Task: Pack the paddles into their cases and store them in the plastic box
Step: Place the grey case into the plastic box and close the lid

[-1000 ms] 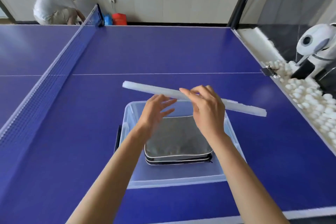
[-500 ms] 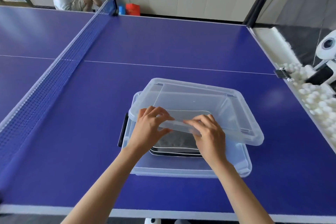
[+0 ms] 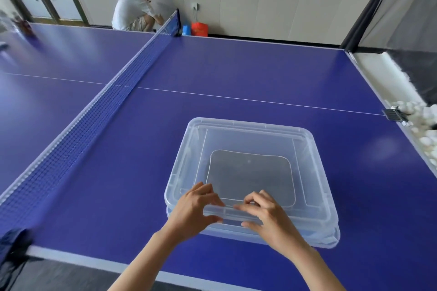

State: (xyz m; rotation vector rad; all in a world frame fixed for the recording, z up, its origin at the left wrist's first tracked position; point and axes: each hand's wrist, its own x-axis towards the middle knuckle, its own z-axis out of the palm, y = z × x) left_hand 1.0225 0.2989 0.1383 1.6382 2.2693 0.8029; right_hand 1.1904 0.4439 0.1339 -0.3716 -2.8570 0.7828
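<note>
A clear plastic box (image 3: pixel 329 240) stands on the blue table-tennis table near its front edge. Its clear lid (image 3: pixel 250 134) lies flat on top of the box. Through the lid I see a grey paddle case (image 3: pixel 250 177) with white piping lying inside. My left hand (image 3: pixel 194 210) grips the lid's near rim, fingers on top and thumb under the edge. My right hand (image 3: pixel 267 217) holds the same rim just to the right, fingers curled over it.
The net (image 3: pixel 94 125) runs along the left of the box. White balls (image 3: pixel 423 130) fill a trough past the table's right edge. A person (image 3: pixel 134 7) crouches at the far wall beside a red bag (image 3: pixel 199 29). The table's front edge (image 3: pixel 94 262) is close.
The lid came down from edge-on in the air, through a tilted position, to lie flat on the box. Both hands stayed on its near rim. The view shifted right.
</note>
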